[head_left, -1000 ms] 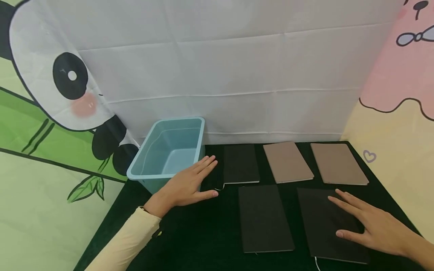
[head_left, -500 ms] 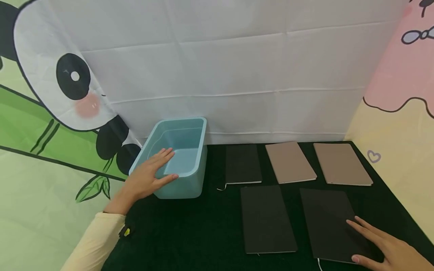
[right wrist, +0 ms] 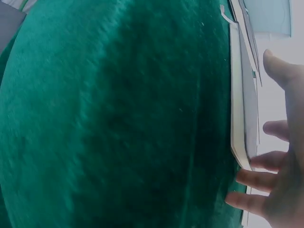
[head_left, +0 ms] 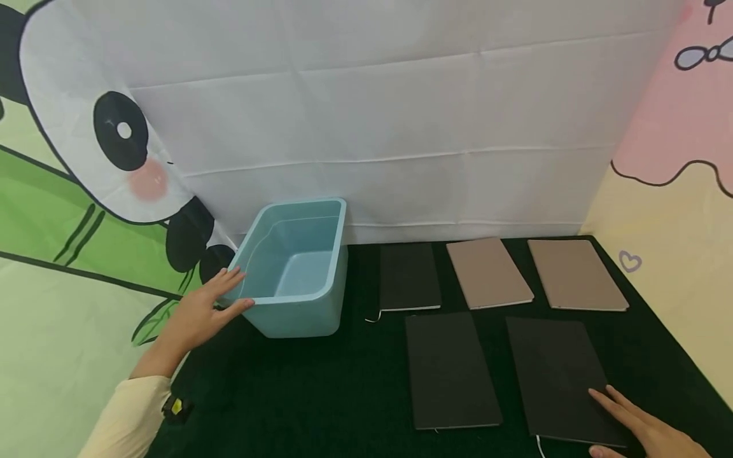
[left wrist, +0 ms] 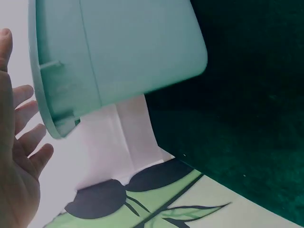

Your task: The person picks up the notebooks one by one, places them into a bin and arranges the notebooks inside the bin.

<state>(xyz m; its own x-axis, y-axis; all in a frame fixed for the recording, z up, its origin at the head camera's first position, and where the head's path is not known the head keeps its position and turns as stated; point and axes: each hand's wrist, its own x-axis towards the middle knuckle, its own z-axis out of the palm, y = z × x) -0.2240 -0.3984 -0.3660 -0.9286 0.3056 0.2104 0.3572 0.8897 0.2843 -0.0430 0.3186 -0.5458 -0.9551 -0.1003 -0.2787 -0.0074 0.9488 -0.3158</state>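
My left hand (head_left: 197, 318) is at the front left corner of a light blue plastic bin (head_left: 298, 315), fingers spread and thumb apart. In the left wrist view its fingertips lie right by the bin's rim (left wrist: 42, 95). The bin stands upright with nothing inside. Over the lower right corner of a black notebook (head_left: 564, 381) my right hand (head_left: 647, 426) is held with loosely extended fingers, partly cut off by the frame edge. From the right wrist, that hand (right wrist: 280, 161) appears beside the notebook's page edge (right wrist: 237, 95), gripping nothing.
A second black notebook (head_left: 452, 375) lies left of the first. Behind them in a row are another black notebook (head_left: 409, 277), a pinkish-tan notebook (head_left: 489, 273) and a second pinkish-tan one (head_left: 578, 273). Dark green cloth (head_left: 321, 401) covers the table, with a white backdrop (head_left: 395, 127) behind.
My left hand has moved left, from the bin's right side across its front to the left corner. My right hand has drawn down toward the near edge. The bin and notebooks stay put.
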